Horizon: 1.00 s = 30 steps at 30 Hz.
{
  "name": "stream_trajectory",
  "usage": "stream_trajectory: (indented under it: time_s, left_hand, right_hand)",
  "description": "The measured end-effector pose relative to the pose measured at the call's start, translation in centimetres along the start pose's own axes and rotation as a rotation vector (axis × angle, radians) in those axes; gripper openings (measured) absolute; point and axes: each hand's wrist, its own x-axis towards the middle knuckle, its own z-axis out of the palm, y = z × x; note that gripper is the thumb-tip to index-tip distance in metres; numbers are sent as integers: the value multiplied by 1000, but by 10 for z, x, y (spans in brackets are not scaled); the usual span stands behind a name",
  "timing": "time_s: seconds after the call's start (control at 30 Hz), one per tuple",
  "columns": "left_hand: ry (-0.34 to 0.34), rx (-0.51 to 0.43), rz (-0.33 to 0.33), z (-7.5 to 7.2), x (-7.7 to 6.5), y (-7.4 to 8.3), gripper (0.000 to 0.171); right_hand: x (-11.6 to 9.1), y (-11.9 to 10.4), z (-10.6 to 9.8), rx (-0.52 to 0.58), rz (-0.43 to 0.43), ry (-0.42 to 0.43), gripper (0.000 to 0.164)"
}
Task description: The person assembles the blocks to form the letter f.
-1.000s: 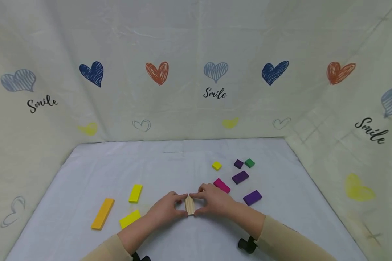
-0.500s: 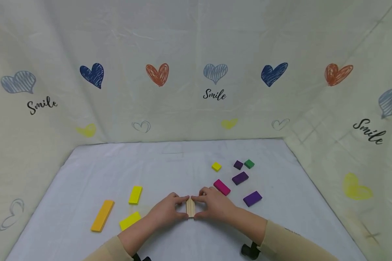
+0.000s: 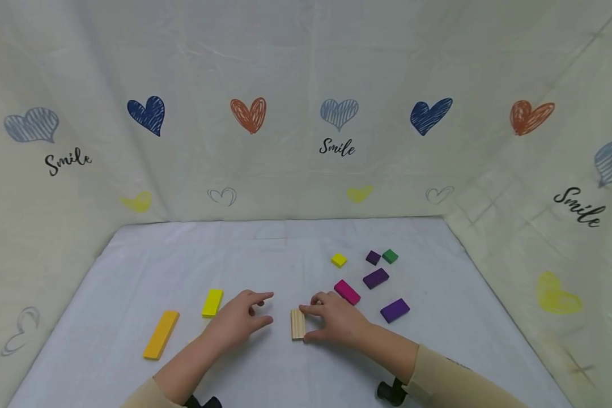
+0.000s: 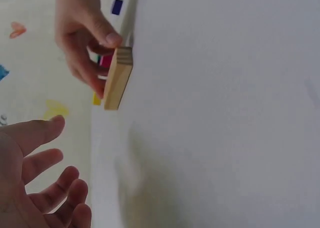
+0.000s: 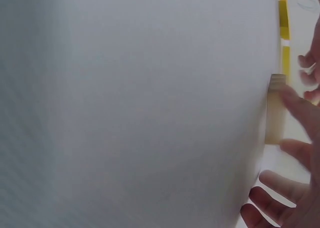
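Observation:
A pale wooden block [image 3: 298, 324] with lengthwise stripes lies on the white cloth before me; whether it is one piece or thin planks side by side I cannot tell. My right hand [image 3: 340, 321] holds it at its right side, index fingertip at the far corner and thumb at the near corner. In the right wrist view the thumb covers part of the block [image 5: 275, 119]. Left of the block, apart from it, is my left hand [image 3: 233, 322], index finger and thumb extended, nothing in its grasp. The left wrist view shows its fingers spread and relaxed.
Right of the hands lie a pink block [image 3: 347, 292], two purple blocks [image 3: 395, 310], and small yellow [image 3: 339, 260], dark purple [image 3: 373, 257] and green [image 3: 390, 256] pieces. At left are an orange bar [image 3: 161, 335] and a yellow block [image 3: 212, 303]. A printed curtain [image 3: 285, 170] stands behind.
My left hand has let go of the wooden block and moved left, now covering the nearer yellow block at left. The right hand stays at the wooden block.

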Motion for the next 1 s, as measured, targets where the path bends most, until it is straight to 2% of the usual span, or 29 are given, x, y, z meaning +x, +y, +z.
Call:
stream_trajectory:
  time_s: [0.13, 0.23, 0.47, 0.67, 1.0]
  left_hand:
    - [56, -28, -60, -21, -7, -8, 54]
    - [65, -12, -101, -38, -12, -17, 55]
    - [74, 66, -132, -68, -19, -39, 57]
    - [59, 78, -148, -76, -17, -53, 58]
    - [-73, 126, -196, -76, -5, -69, 64]
  right_hand:
    - [-1, 1, 1, 9, -9, -3, 65]
    - [-1, 2, 0, 15, -16, -6, 65]
    - [-1, 4, -1, 28, -23, -11, 64]
    - [-2, 3, -2, 40, -22, -14, 63]
    - [-2, 4, -3, 35, -41, -7, 60]
